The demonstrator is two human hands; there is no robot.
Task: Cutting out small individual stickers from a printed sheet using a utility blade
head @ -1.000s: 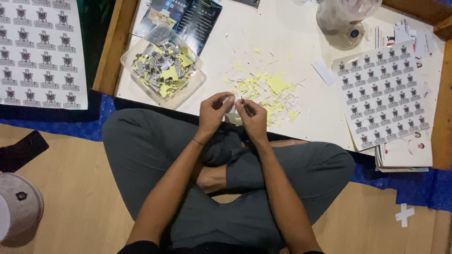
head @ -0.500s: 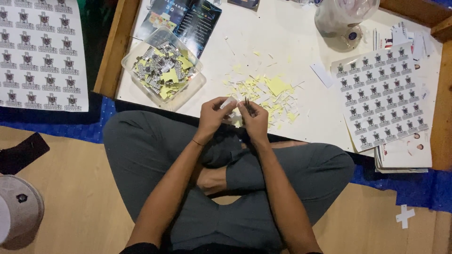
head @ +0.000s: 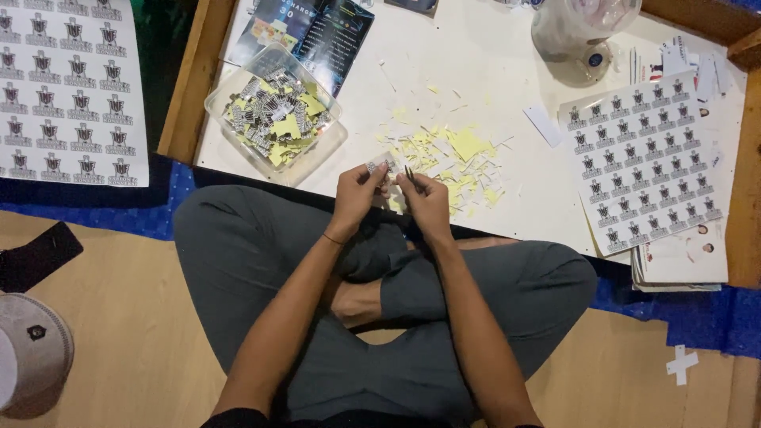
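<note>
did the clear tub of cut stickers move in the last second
No. The clear tub sits at the same spot near the low table's left wooden edge, just below the dark leaflet.

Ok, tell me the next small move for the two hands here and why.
Probably peel the backing off the small sticker piece and drop it into the clear plastic tub. The left hand pinches the piece, the right hand works its edge with a thin dark tool, the tub holds similar cut pieces, and yellow scraps lie beside.
</note>
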